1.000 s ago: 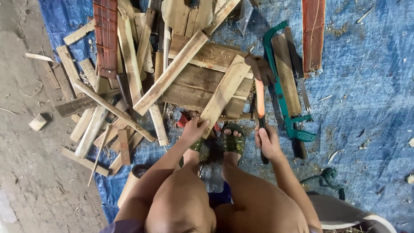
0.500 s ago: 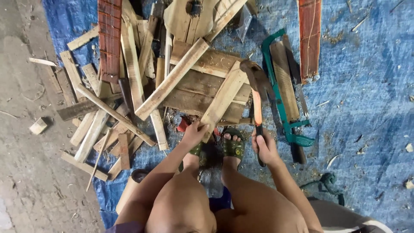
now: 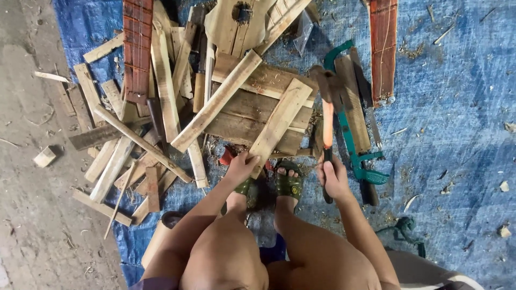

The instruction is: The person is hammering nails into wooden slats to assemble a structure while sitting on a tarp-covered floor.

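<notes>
Blue tarp [image 3: 457, 134] on dirt floor, scrap wood pile [image 3: 140, 134] at left. Left hand [image 3: 243, 165] closed on near end of pale wooden plank [image 3: 279, 121], which leans on stacked boards. Right hand [image 3: 334, 180] fisted round orange-handled hatchet [image 3: 327, 115], raised. Looks like chopping in progress; a strike needs the plank steady, fingers clear. Green saw [image 3: 352, 145] right.

Rough wood plank [image 3: 279, 121], woven plastic tarp [image 3: 457, 134]

Seen from above, a person crouches with bare knees bent and both arms stretched forward. The left hand [image 3: 243, 164] is curled in a grip, fingers wrapped tight. The right hand [image 3: 333, 180] is closed in a fist, wrist straight
</notes>
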